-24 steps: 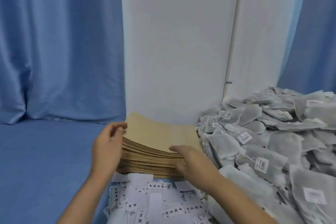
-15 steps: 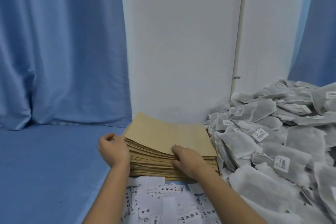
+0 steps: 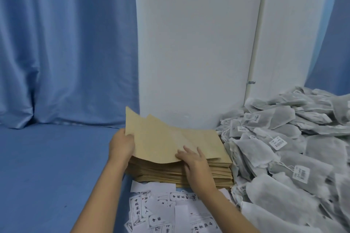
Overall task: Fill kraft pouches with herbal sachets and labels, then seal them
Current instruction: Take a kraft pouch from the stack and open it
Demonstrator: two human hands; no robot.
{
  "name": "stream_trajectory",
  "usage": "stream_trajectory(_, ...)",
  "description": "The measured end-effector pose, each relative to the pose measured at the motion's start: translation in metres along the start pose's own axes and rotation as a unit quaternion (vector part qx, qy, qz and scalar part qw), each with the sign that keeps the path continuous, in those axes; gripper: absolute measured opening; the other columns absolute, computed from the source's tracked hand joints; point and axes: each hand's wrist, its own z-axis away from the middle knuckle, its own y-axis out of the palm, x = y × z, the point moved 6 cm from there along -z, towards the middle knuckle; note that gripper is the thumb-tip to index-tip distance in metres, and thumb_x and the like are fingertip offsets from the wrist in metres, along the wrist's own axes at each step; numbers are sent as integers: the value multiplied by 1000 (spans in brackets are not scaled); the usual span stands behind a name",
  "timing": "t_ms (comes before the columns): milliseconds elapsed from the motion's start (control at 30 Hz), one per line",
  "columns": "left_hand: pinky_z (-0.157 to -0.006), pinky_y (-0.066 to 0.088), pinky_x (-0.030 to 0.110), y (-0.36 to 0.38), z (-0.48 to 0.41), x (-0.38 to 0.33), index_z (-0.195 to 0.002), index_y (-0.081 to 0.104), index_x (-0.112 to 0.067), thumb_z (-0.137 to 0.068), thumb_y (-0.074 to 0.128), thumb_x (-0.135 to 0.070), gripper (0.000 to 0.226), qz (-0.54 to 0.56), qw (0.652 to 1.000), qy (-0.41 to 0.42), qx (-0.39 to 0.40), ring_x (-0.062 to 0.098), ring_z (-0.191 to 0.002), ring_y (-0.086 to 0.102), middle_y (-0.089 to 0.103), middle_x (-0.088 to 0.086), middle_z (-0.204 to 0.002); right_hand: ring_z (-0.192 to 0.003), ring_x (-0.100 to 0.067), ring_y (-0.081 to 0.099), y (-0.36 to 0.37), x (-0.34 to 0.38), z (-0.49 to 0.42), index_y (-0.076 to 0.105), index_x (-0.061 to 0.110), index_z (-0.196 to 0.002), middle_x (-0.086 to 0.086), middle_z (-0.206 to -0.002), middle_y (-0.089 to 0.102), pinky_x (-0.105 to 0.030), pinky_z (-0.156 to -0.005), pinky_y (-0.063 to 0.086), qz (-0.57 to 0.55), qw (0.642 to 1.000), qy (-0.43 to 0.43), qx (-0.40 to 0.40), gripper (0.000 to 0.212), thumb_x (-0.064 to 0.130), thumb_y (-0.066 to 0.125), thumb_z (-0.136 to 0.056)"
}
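A thick stack of flat kraft pouches (image 3: 212, 174) lies on the blue table, in front of a white panel. My left hand (image 3: 121, 144) grips the left edge of the top pouches (image 3: 153, 138) and lifts that side, so two corners stick up. My right hand (image 3: 195, 161) lies flat on the stack's front, fingers spread and pressing the lifted pouches near their lower edge. A heap of grey herbal sachets (image 3: 295, 149) with barcode tags fills the right side. White printed labels (image 3: 162, 212) lie scattered in front of the stack.
Blue cloth (image 3: 49, 166) covers the table on the left. Blue curtains (image 3: 66, 43) hang behind, and the white panel (image 3: 195, 53) stands right behind the stack. The sachet heap touches the stack's right side.
My left hand has taken hold of the top pouches' left edge and raised it. My right hand has stayed on the stack's front and spread its fingers.
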Motion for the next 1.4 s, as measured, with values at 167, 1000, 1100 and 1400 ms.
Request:
stream_trajectory(167,-93,32,3,-1,48,-41,-136,50,-21,-101,37,-9,39,118,956,242,-117,-2,-119,47,50,-17,-132,-134,5,28,-14,3,8,42,23,-143,10,-147,41,-3,-108,7,-104,989,96,-49,57,-1,44,-92)
stream_trajectory(1000,-110,1,12,151,136,39,-140,41,-37,-104,29,-28,39,-202,907,264,260,1,-140,21,33,-19,-149,-99,-30,68,-11,-50,68,59,-5,-87,-23,-95,67,-35,-82,56,-762,563,310,-79,24,-15,38,-82)
stream_trajectory(1100,-112,8,17,150,136,40,-141,38,-38,-103,31,-29,40,-206,915,247,243,7,-141,21,34,-18,-150,-92,-28,70,-11,-48,68,60,-8,-87,-23,-90,69,-30,-74,59,-753,568,318,-95,26,-18,36,-83)
stream_trajectory(1400,-94,41,31,139,146,24,-131,47,-28,-99,36,-20,35,-252,895,308,201,13,-117,49,55,-5,-128,-71,-20,67,-15,-42,70,59,-6,-83,-18,-76,65,-26,-64,59,-721,603,324,-103,26,-20,37,-82)
